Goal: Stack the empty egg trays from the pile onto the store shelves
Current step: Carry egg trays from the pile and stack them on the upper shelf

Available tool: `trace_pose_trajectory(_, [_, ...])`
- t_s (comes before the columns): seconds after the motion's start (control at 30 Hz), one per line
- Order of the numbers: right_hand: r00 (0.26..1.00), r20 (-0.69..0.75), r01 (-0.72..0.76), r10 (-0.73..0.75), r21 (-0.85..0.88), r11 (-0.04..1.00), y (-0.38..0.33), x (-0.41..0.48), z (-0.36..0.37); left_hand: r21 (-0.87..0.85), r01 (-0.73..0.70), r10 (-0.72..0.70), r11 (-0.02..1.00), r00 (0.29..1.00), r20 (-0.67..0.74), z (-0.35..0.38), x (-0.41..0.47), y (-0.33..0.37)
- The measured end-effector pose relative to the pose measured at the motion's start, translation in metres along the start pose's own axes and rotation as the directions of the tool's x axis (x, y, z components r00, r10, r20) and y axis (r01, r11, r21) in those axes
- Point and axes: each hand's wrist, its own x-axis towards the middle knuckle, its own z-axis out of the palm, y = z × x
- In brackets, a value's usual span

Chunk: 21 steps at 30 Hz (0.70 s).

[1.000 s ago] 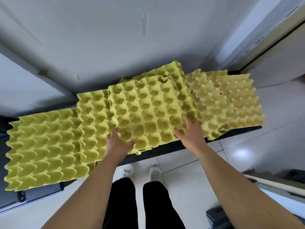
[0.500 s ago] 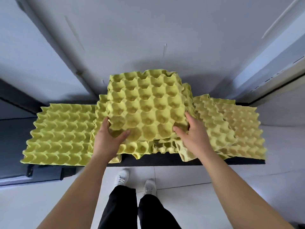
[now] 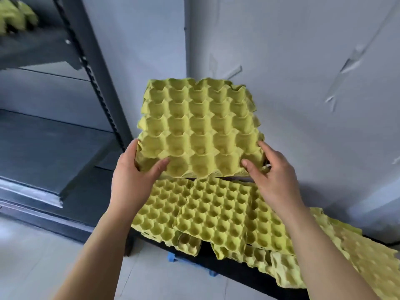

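A yellow-green egg tray (image 3: 199, 126) is lifted in the air in front of the wall, held by both hands. My left hand (image 3: 132, 182) grips its near left corner, thumb on top. My right hand (image 3: 272, 180) grips its near right corner. Below it lies the pile of egg trays (image 3: 216, 215), spread overlapping on a low dark platform (image 3: 229, 269). A dark metal shelf unit (image 3: 43, 148) stands to the left, with more yellow trays (image 3: 15, 16) blurred on its upper level.
A dark upright post (image 3: 93, 83) of the shelf unit stands just left of the held tray. The grey wall (image 3: 303, 83) is close behind. A blue object (image 3: 173, 256) sits under the platform. Light tiled floor (image 3: 32, 267) lies at lower left.
Both hands have lifted the top tray off the pile and carried it up. The view has swung left, bringing the shelf unit into sight.
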Motion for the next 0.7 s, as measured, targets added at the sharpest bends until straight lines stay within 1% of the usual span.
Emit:
trace_pose_trajectory(0.17, [0.987,-0.068,0.150,-0.144,0.087,0.985,-0.103,0.016,0.016,0.018,-0.059,0.062,0.998,0.973,-0.222,-0.101,0.009,0.004])
trace_pose_trajectory(0.27, [0.972,-0.109,0.223,-0.210,0.127,0.967,-0.165,0.016,0.028,0.041,-0.100,0.107,0.994,0.944,-0.313,-0.167,0.013,0.001])
trace_pose_trajectory(0.4, [0.955,-0.137,0.287,-0.264,0.190,0.939,-0.247,0.013,0.052,0.043,-0.142,0.148,0.989,0.913,-0.380,-0.255,0.023,-0.009])
trace_pose_trajectory(0.5, [0.949,-0.129,0.310,-0.288,0.206,0.928,-0.299,0.016,0.072,0.050,-0.157,0.163,0.986,0.897,-0.410,-0.310,0.036,-0.021])
trace_pose_trajectory(0.6, [0.946,-0.107,0.323,-0.307,0.202,0.925,-0.344,0.024,0.092,0.085,-0.160,0.181,0.983,0.889,-0.421,-0.355,0.054,-0.035])
trace_pose_trajectory(0.7, [0.930,-0.110,0.367,-0.352,0.182,0.912,-0.385,0.037,0.111,0.112,-0.154,0.188,0.982,0.872,-0.452,-0.391,0.077,-0.048])
